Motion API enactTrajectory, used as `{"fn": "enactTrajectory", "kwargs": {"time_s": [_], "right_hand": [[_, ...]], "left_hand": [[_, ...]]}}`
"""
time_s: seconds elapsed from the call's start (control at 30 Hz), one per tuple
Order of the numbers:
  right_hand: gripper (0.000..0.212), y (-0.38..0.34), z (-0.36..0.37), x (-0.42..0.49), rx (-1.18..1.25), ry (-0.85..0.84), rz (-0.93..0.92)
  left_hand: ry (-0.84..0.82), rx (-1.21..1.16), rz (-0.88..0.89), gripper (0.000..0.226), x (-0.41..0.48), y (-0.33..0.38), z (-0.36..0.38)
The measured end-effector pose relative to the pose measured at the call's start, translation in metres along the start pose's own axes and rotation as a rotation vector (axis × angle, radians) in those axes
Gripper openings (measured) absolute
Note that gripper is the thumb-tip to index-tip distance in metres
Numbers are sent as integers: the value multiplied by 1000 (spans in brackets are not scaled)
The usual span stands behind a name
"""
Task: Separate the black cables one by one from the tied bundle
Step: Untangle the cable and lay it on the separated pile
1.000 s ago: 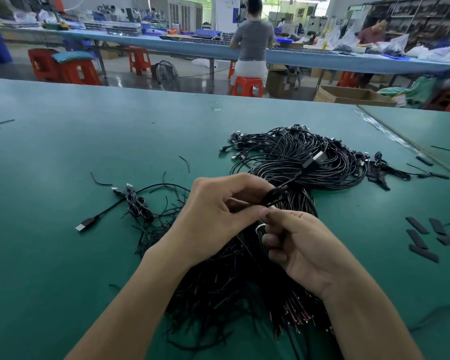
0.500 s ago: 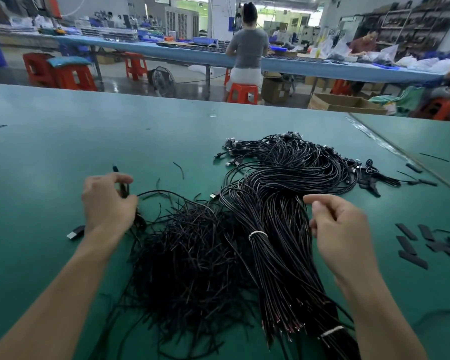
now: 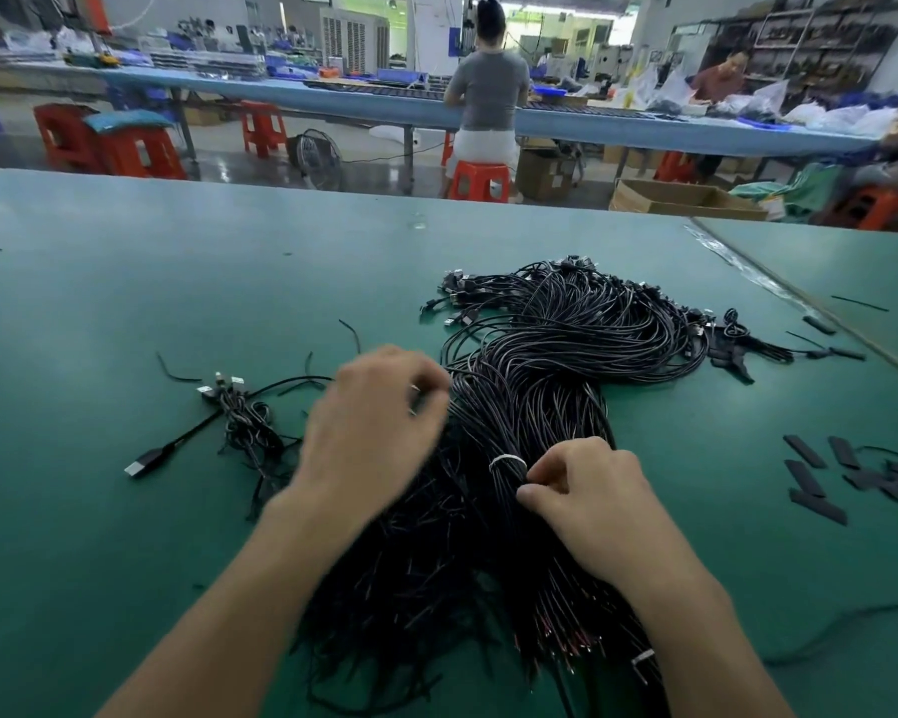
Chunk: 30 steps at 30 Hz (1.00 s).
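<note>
**Pin the bundle at the tie, draw one strand clear**

The tied bundle of thin black cables [image 3: 535,401] lies in the middle of the dull green table mat [image 3: 125,303]. Its plug ends fan out on the far side and its bare copper-tipped ends point toward the person. The right hand [image 3: 592,494] has its thumb and forefinger pinched on strands just beside the narrow white tie band [image 3: 508,462]. The left hand [image 3: 374,422] is blurred, with its fingers curled at the bundle's left edge; I cannot tell whether it has a cable yet.

To do this step well, I would anchor the bundle with the right hand close to the tie and have the left take a single outer strand. It should be drawn out along its own length rather than sideways — the sheaths look smooth but rubbery, so neighbouring cables are likely to drag and tangle. A second white band [image 3: 644,658] near the stripped ends may also hold a strand back.

To the left, touching nothing in the bundle, lies a small heap of separated black cables with flat silver-faced plugs [image 3: 239,417]. Well off to the right are scattered short flat matte black strips [image 3: 810,474] — stiff-looking and rectangular. Under both forearms is a frizzy mat of fine black offcuts [image 3: 410,572], wiry and loosely piled.
</note>
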State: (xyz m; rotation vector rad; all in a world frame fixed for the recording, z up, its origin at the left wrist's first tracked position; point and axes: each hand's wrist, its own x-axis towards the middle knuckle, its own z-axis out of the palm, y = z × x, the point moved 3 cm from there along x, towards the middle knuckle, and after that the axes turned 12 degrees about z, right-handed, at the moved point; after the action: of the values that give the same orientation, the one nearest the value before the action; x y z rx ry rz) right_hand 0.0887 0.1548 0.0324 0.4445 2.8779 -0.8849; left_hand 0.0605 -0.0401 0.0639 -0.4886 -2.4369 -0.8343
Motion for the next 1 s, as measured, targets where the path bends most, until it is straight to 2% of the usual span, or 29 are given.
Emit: {"fn": "enactTrajectory", "kwargs": {"time_s": [0.03, 0.1, 0.2, 0.43, 0.63, 0.87, 1.0], "right_hand": [[13, 0, 0, 0, -5, -4, 6], [13, 1, -1, -1, -16, -22, 4], [14, 0, -3, 0, -16, -26, -25], [12, 2, -6, 2, -2, -48, -65], [14, -3, -3, 1, 4, -160, -158], [22, 15, -34, -1, -153, -338, -187], [24, 12, -31, -2, -148, -287, -139]], "left_hand": [[-105, -28, 32, 3, -1, 13, 11], [-249, 0, 49, 10, -5, 26, 31], [-314, 77, 6, 13, -10, 24, 48], [-274, 95, 18, 14, -21, 12, 59], [-243, 195, 77, 18, -25, 15, 70], [-203, 23, -7, 10, -28, 16, 74], [-200, 13, 12, 10, -29, 14, 74]]}}
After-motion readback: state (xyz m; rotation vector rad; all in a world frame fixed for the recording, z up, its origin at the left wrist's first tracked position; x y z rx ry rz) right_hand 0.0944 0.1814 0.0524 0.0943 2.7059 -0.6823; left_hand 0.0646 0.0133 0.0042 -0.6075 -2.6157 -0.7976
